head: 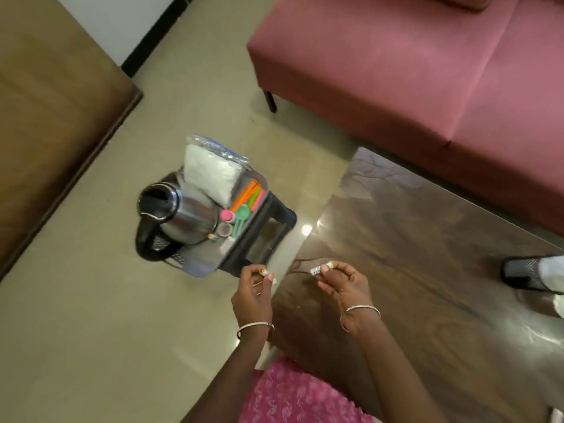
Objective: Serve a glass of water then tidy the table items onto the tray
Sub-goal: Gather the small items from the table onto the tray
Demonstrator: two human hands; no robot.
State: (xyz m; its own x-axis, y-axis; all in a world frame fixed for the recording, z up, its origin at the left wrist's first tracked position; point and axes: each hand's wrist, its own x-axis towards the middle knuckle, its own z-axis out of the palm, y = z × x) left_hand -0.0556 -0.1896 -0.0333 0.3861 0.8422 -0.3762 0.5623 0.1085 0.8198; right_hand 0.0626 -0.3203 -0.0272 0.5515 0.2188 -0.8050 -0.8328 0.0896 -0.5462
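Tidying step: moving two small items to the tray [195,268].
Left hand [251,296]: pinches one tube [265,272], near tray's corner.
Right hand [343,285]: pinches second tube [317,270], over table [427,270] edge.
Placement: lay both flat beside kettle [180,215], so neither rolls.

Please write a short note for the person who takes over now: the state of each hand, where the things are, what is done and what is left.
Left hand: pinches a small white item.
Right hand: pinches a second small item above the table corner.
The tray, on a dark stool, holds the kettle, white bag and coloured utensils.
Done: most things are on the tray. No glass is in view.
Left: probably put both small items on the tray. A black mesh holder stands on the table.
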